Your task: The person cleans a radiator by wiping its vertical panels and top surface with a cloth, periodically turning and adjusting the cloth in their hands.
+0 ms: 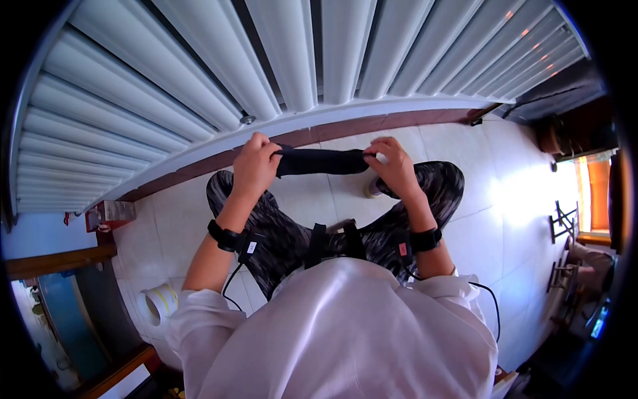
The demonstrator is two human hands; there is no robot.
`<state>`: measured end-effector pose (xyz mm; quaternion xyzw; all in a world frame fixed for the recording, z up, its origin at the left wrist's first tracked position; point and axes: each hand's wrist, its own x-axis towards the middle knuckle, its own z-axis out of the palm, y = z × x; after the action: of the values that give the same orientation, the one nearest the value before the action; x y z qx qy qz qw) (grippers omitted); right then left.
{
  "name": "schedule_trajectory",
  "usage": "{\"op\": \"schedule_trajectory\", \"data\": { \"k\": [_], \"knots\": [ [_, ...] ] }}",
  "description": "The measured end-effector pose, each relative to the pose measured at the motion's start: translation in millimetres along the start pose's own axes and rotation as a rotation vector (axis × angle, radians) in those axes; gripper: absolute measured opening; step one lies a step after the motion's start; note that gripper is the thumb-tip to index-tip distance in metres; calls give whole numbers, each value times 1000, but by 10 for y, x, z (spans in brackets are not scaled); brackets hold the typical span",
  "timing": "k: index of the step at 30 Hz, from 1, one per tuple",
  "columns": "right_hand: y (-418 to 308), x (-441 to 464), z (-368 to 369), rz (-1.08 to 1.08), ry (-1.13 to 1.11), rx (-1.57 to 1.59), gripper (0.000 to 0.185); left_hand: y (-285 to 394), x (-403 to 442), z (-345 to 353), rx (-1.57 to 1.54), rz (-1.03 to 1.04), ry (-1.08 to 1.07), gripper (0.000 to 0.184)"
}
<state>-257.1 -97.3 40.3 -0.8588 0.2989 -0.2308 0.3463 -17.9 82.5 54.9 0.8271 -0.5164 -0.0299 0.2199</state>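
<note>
A black sock (323,161) is stretched sideways between my two hands, above the tiled floor and in front of the white radiator (286,53). My left hand (255,161) pinches its left end between thumb and fingers. At the other end, my right hand (393,165) has its fingertips closed on the fabric. Both hands are over my knees, which are in patterned dark trousers (438,189). A black band with a small box and cable sits on each wrist.
The radiator runs across the whole front, with a reddish skirting below it. A white bucket-like container (158,304) lies on the floor at left, and a red box (114,214) stands near the radiator's left end. Folding stools (563,223) are at right.
</note>
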Motion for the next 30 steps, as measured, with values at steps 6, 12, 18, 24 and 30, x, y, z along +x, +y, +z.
{"op": "schedule_trajectory", "data": {
  "k": [6,12,18,24,30],
  "knots": [
    [-186,191,-50,75,198,101,20,-70,140,36,-726,-419,-225,17],
    [-609,241,65,92,353,262,20,404,98,3,-1833,-667,-240,44],
    [-1210,-75,213,-85,-96,699,30,394,-64,179,-2277,-91,-649,46],
    [-425,-253,102,171,247,735,24,862,111,-468,-1798,-383,272,39],
    [201,-532,-235,49,537,-334,33,1030,966,-1564,-327,621,975,48]
  ]
}}
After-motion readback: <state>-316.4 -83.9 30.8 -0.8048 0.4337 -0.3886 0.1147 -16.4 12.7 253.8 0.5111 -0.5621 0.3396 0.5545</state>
